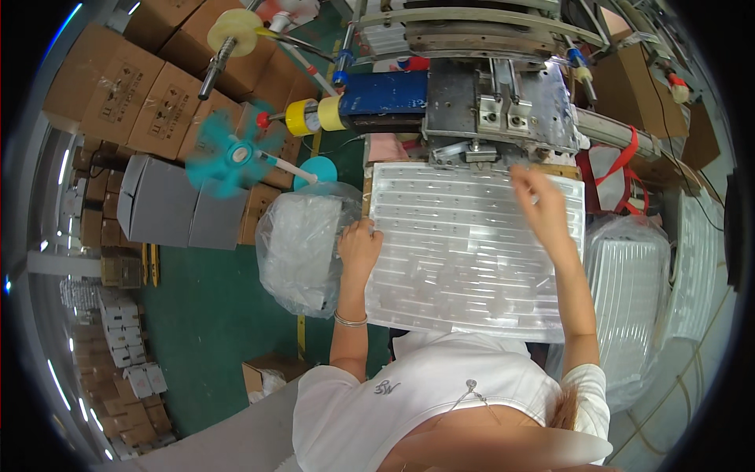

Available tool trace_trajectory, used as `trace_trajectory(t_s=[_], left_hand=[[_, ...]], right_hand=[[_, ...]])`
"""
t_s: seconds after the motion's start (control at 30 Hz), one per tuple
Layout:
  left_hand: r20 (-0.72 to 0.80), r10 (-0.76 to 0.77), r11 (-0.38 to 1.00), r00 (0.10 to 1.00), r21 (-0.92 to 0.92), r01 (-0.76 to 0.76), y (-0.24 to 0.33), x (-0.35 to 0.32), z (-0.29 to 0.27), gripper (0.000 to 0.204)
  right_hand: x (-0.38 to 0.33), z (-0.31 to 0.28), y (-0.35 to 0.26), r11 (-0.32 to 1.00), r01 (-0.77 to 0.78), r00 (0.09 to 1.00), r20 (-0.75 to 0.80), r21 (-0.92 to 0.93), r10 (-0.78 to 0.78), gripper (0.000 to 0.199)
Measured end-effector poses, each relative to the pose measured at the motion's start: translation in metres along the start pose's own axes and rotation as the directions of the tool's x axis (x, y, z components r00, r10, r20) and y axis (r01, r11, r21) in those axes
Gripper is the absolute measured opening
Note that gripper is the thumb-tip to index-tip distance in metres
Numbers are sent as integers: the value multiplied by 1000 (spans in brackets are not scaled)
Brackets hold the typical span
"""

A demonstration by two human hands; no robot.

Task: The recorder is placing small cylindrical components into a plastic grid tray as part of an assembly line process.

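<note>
In front of me lies a wide clear plastic blister sheet (440, 271) with rows of ridges and small pockets. My left hand (360, 245) is at its left edge, fingers curled closed over the rim. Over the sheet's far right part is my right hand (541, 206), its fingers toward the machine and smeared by motion. I cannot make out anything in it. Just beyond the sheet, a metal machine head (499, 110) carries a clamp-like fitting (476, 153) at its near edge.
Bagged plastic sheets stand left (303, 244) and right (625, 291) of the work. A turquoise fan (240, 153) is at the left, near grey boxes (161, 204) and stacked cartons (106, 86). Yellow tape rolls (301, 118) sit on a rod by the machine. A red-handled bag (617, 181) is at the right.
</note>
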State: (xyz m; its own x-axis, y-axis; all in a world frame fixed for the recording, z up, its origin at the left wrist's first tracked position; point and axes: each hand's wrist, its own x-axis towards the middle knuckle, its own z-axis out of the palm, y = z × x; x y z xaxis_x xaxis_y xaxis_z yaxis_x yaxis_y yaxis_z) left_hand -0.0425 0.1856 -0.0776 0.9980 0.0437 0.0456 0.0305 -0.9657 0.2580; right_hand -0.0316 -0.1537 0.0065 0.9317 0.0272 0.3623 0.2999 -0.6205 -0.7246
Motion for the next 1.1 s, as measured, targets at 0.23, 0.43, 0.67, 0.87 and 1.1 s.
trace_trajectory(t_s=[0.23, 0.43, 0.67, 0.87, 1.1], left_hand=[[-130, -20, 989, 991, 143, 39, 21, 0, -18, 18], [-31, -46, 892, 998, -451, 27, 53, 0, -39, 13], [-135, 179, 697, 975, -681, -222, 106, 4, -22, 12], [-310, 317, 692, 896, -571, -442, 114, 20, -30, 21], [-372, 372, 697, 850, -493, -521, 169, 59, -73, 33]], right_hand=[[-69, 28, 37, 854, 343, 888, 431, -392, -159, 28], [-51, 16, 33, 928, 220, 916, 391, -302, -89, 20], [-22, 13, 15, 949, -187, 982, 13, 255, 190, 17], [-16, 3, 16, 825, -359, 929, 77, 436, 363, 16], [-3, -17, -12, 964, -73, 995, -50, 254, 89, 27]])
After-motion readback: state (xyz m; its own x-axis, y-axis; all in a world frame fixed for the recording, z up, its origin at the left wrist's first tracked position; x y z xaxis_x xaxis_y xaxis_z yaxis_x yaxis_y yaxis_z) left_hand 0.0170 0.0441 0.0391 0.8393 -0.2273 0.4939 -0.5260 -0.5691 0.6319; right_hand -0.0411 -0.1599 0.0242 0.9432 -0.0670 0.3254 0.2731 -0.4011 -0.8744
